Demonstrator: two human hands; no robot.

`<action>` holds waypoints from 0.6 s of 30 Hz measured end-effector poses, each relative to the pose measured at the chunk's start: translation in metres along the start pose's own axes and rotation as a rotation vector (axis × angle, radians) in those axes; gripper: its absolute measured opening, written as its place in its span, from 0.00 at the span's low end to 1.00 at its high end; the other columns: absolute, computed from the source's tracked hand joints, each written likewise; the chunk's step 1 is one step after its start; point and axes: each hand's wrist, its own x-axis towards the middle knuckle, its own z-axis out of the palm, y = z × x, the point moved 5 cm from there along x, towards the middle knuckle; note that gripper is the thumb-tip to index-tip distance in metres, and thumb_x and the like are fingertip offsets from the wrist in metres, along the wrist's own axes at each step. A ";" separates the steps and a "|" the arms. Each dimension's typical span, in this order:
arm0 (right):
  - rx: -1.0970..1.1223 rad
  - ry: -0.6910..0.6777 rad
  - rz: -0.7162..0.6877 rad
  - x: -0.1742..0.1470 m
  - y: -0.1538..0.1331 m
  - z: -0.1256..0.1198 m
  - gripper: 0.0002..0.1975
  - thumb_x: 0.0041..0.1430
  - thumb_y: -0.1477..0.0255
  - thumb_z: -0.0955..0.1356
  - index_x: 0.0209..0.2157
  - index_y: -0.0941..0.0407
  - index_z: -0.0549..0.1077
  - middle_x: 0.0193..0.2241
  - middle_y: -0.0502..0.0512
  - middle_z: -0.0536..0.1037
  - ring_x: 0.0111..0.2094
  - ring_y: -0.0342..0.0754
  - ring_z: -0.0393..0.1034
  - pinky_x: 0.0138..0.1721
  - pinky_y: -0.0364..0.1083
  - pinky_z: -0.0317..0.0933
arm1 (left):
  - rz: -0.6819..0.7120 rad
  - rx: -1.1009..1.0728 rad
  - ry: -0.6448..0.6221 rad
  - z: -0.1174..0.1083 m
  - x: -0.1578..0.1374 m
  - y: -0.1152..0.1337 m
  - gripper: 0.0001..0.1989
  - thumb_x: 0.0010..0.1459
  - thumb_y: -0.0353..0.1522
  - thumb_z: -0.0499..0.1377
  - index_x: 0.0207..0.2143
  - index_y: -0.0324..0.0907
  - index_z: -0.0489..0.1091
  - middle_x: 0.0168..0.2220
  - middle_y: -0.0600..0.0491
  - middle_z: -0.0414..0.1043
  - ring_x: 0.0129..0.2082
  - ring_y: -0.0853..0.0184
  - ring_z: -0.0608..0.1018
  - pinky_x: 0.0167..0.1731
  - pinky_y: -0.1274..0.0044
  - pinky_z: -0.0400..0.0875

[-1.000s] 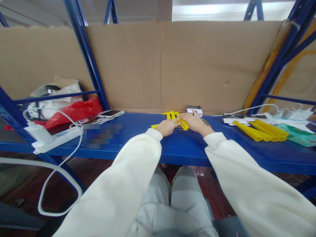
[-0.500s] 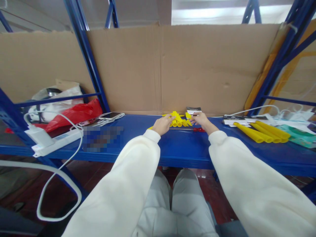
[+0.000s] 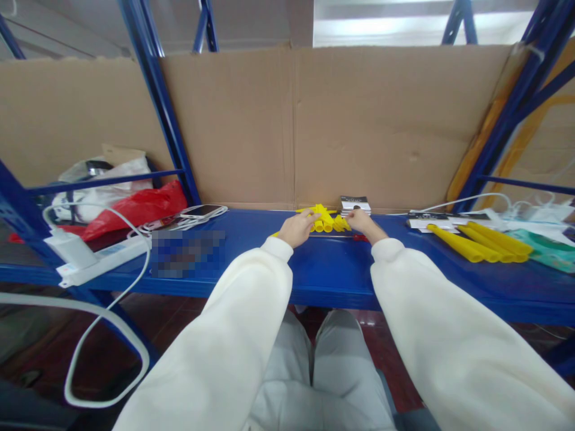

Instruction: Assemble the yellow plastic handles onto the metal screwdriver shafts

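Observation:
A small cluster of yellow tapered tubes and pieces [image 3: 324, 222] lies towards the back of the blue shelf, between my two hands. My left hand [image 3: 295, 228] is at the left end of it, with fingers closed around the yellow tubes. At the right end, my right hand [image 3: 363, 224] pinches a yellow piece with its fingertips pointing left; the fingers hide most of that piece. Just behind my right hand stands a stack of black-and-white cards [image 3: 354, 203]. Below that hand lies a small red object [image 3: 359, 237], partly covered.
Larger yellow tapered tubes [image 3: 483, 242] lie at the right, beside printed cards [image 3: 426, 221] and a green packet [image 3: 552, 248]. On the left are a phone [image 3: 204, 211], a white power strip [image 3: 105, 257] with cables, and a red bag [image 3: 139, 206]. Cardboard [image 3: 359, 126] stands behind the shelf.
My right hand has moved slightly left, bringing its yellow piece down to the cluster's right end. More of the card stack now shows. My left hand has stayed almost in place.

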 end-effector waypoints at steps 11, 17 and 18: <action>0.540 -0.301 -0.103 -0.040 -0.037 0.000 0.16 0.63 0.63 0.71 0.25 0.58 0.75 0.24 0.56 0.81 0.20 0.40 0.68 0.22 0.38 0.58 | 0.021 -0.040 0.022 0.009 0.003 -0.004 0.38 0.66 0.28 0.54 0.74 0.48 0.43 0.64 0.45 0.69 0.57 0.61 0.77 0.51 0.74 0.73; 0.692 -0.512 -0.121 -0.059 -0.052 0.010 0.11 0.53 0.69 0.77 0.23 0.58 0.75 0.19 0.52 0.78 0.19 0.40 0.66 0.21 0.37 0.59 | -0.022 -0.034 0.000 0.006 0.001 -0.003 0.35 0.66 0.29 0.55 0.73 0.47 0.47 0.64 0.45 0.69 0.58 0.60 0.77 0.52 0.74 0.73; 0.742 -0.486 -0.096 -0.057 -0.051 0.009 0.12 0.52 0.71 0.77 0.22 0.58 0.74 0.18 0.51 0.77 0.18 0.39 0.66 0.20 0.37 0.58 | -0.033 -0.032 -0.005 0.005 0.001 -0.003 0.34 0.66 0.29 0.55 0.73 0.47 0.49 0.65 0.45 0.68 0.59 0.60 0.76 0.52 0.74 0.72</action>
